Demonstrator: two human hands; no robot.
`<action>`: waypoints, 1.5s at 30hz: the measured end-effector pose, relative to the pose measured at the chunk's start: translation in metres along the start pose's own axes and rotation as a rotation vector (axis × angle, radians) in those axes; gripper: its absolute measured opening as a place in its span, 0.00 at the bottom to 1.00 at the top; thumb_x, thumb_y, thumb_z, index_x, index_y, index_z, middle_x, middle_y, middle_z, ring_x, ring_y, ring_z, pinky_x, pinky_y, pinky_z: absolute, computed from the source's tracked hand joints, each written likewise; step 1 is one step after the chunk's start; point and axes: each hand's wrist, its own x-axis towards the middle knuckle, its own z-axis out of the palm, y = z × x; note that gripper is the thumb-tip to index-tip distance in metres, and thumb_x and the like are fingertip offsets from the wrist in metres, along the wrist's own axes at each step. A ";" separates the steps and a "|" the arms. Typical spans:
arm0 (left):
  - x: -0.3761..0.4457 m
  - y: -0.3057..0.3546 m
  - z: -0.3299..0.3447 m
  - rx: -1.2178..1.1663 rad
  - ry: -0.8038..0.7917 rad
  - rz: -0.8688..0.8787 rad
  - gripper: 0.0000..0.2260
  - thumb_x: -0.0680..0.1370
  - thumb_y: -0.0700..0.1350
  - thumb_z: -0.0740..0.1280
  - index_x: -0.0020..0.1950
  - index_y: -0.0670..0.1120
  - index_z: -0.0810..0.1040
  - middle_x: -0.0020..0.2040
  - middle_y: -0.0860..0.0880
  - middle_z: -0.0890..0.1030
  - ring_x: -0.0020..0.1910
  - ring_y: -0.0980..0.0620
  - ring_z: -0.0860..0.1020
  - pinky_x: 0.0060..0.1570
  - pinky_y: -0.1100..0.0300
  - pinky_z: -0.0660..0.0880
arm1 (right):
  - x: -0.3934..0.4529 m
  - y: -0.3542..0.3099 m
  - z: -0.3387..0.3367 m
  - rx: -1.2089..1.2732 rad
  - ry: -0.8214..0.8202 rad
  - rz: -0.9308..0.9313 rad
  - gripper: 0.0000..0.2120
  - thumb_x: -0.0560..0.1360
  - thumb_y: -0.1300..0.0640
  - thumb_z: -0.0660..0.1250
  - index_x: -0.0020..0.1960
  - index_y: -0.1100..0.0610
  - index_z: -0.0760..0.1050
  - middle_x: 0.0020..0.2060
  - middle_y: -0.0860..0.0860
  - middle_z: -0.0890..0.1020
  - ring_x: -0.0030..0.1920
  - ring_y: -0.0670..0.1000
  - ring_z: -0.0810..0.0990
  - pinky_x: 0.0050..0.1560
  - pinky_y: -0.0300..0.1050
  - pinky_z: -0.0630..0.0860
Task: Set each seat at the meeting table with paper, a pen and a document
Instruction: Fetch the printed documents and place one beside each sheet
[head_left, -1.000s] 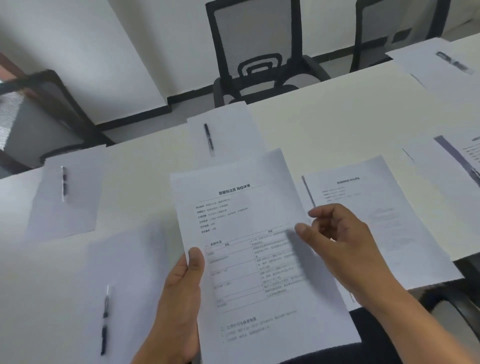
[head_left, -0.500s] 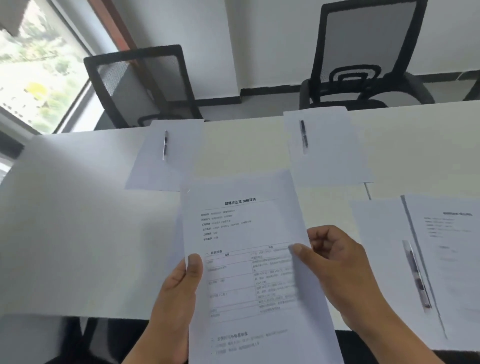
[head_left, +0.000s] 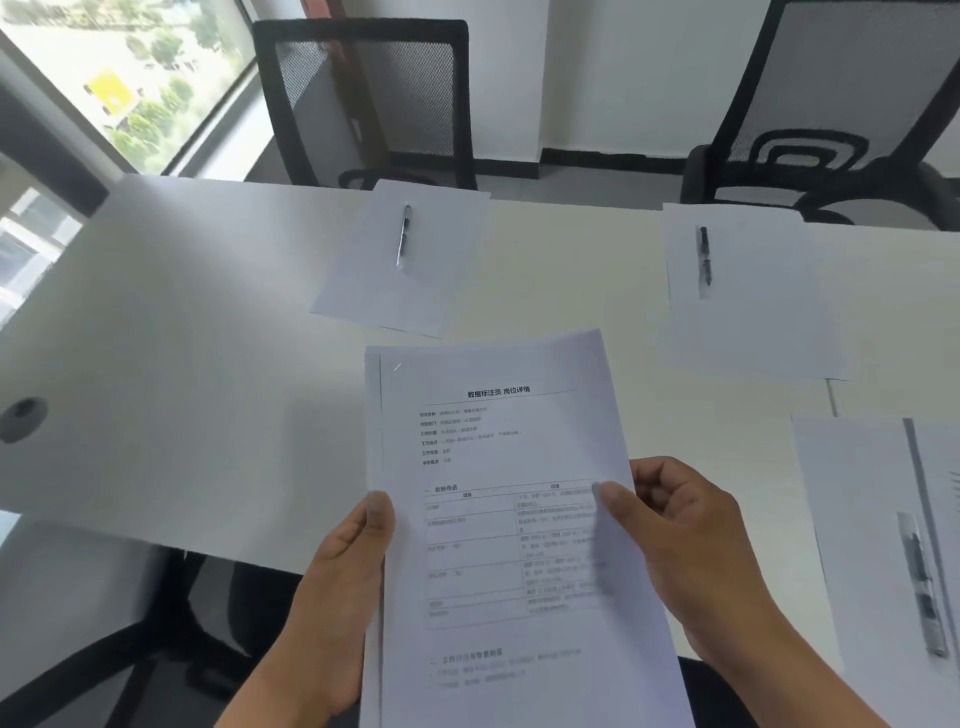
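Holding a thin stack of printed documents (head_left: 498, 499) above the near edge of the white surface (head_left: 197, 374), the left hand (head_left: 337, 597) pinches its left edge while the right hand (head_left: 691, 551) pinches its right edge. Three blank sheets lie on the surface, each bearing one pen: far left sheet (head_left: 410, 275) with pen (head_left: 404, 235), far right sheet (head_left: 753, 312) with pen (head_left: 704, 255), near right sheet (head_left: 857, 519) with pen (head_left: 924, 592). Two black mesh chairs (head_left: 374, 98) stand behind it.

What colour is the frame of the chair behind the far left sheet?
Black, with a grey mesh back; the head view, the only one, shows it.
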 end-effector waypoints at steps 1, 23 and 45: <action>0.002 0.000 -0.003 -0.016 -0.003 0.000 0.15 0.87 0.51 0.61 0.59 0.46 0.86 0.51 0.47 0.91 0.43 0.51 0.90 0.31 0.63 0.83 | 0.001 0.001 0.002 -0.002 -0.001 0.005 0.03 0.80 0.56 0.75 0.53 0.55 0.85 0.46 0.50 0.91 0.48 0.56 0.90 0.60 0.64 0.84; 0.053 -0.010 -0.045 -0.120 0.021 -0.065 0.17 0.84 0.54 0.63 0.62 0.48 0.87 0.59 0.44 0.90 0.53 0.42 0.90 0.45 0.49 0.87 | 0.013 0.021 0.051 0.016 0.084 0.062 0.04 0.83 0.55 0.72 0.52 0.55 0.81 0.45 0.50 0.90 0.46 0.55 0.90 0.48 0.56 0.84; 0.044 0.014 -0.079 -0.032 0.163 0.000 0.12 0.81 0.59 0.67 0.57 0.55 0.85 0.48 0.56 0.91 0.41 0.56 0.90 0.52 0.50 0.81 | 0.033 0.040 0.014 -0.177 0.324 0.066 0.04 0.84 0.51 0.71 0.52 0.51 0.79 0.45 0.50 0.86 0.47 0.58 0.86 0.49 0.59 0.84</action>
